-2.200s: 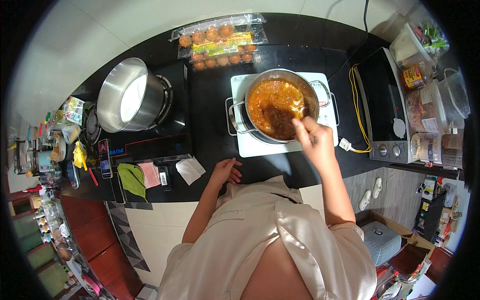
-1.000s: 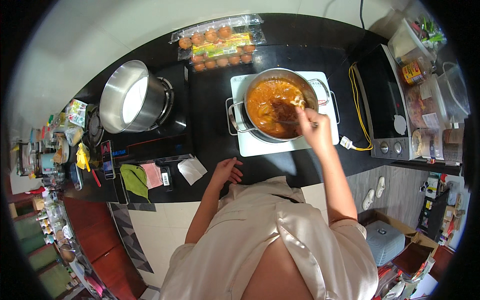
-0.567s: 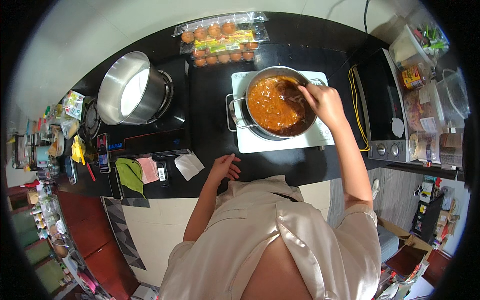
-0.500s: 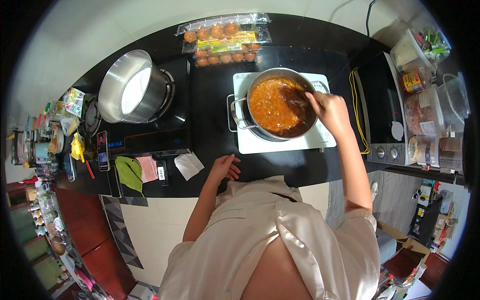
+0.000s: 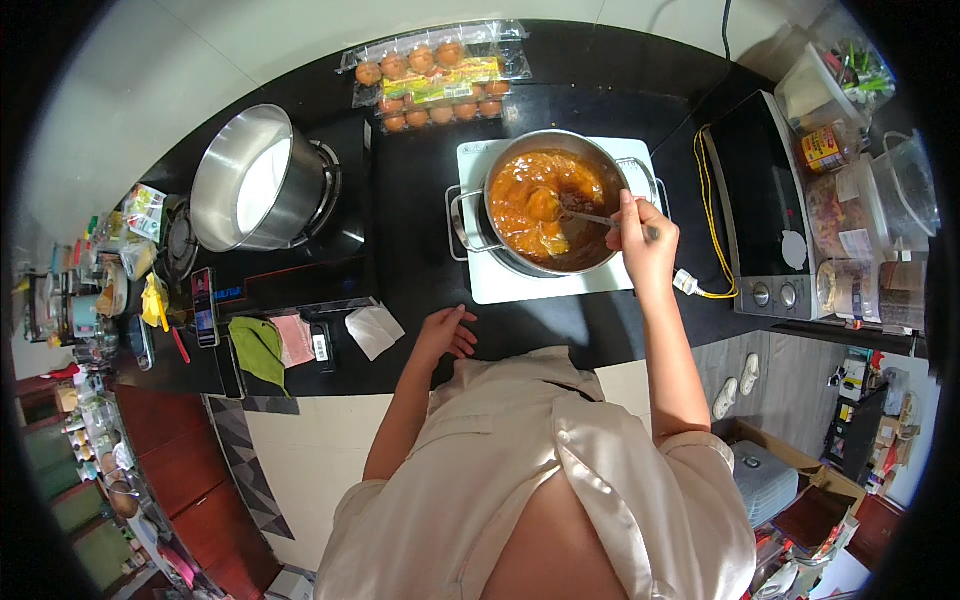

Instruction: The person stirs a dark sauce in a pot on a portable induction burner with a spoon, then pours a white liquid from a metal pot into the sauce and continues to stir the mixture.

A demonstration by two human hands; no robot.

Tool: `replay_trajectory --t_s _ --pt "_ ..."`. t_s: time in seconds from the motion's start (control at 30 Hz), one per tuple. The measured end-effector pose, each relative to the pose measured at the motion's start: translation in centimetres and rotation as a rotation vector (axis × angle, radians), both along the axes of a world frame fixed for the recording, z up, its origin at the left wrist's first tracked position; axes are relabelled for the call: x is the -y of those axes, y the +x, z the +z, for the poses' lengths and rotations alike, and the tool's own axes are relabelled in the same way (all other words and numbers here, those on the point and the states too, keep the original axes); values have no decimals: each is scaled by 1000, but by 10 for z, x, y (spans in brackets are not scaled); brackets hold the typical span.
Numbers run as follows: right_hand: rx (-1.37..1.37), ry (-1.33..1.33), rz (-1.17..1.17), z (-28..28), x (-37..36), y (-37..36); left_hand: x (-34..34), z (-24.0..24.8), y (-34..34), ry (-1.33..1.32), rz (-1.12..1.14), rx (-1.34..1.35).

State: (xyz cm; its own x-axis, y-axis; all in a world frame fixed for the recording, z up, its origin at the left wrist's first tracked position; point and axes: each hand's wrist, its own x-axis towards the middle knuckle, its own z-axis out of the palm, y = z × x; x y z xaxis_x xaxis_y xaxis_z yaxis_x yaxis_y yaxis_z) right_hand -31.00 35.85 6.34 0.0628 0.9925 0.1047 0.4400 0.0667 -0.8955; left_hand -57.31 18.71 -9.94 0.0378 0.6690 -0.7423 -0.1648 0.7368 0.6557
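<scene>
silver spoon [image 5: 590, 218] pinched in my right hand [image 5: 645, 240], right of frame's middle. points left, little bit up from grip, far end in orange sauce [image 5: 520, 190] inside pot [image 5: 603, 160]. left hand [image 5: 445, 332] farther, just below middle, loose, holding nothing.

I have a glossy black countertop [image 5: 412, 215] spread across my feed. At its back I see clear plastic cartons of brown eggs [image 5: 432, 75]. A flat white rectangular hotplate [image 5: 490, 287] sits near the middle, and a black gas stove [image 5: 312, 287] to its left. Along the front I make out a green cloth [image 5: 259, 353], a pink cloth [image 5: 294, 340] and a white sheet [image 5: 375, 331]; at right, a silver-and-black microwave [image 5: 770, 200].
</scene>
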Motion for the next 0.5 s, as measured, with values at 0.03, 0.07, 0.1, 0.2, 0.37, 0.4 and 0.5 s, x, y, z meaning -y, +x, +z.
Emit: replay_trajectory --t_s 0.03,0.07,0.1,0.2,0.37,0.4,0.5 --pt "-5 -3 2 -4 6 -3 3 0 -1 -3 2 -5" --pt "27 55 70 -9 12 -3 2 1 0 -26 2 -4" --pt "59 112 139 -12 15 -2 1 2 1 -49 1 -4" --pt "87 29 136 -8 9 9 1 3 0 -57 4 3" --pt "149 144 -19 -15 -17 4 -2 6 2 -58 5 -2" --pt "89 149 11 -25 -20 -3 -2 7 3 -77 17 -5" --pt "0 -45 127 -14 0 -5 -1 5 1 -60 4 -8"
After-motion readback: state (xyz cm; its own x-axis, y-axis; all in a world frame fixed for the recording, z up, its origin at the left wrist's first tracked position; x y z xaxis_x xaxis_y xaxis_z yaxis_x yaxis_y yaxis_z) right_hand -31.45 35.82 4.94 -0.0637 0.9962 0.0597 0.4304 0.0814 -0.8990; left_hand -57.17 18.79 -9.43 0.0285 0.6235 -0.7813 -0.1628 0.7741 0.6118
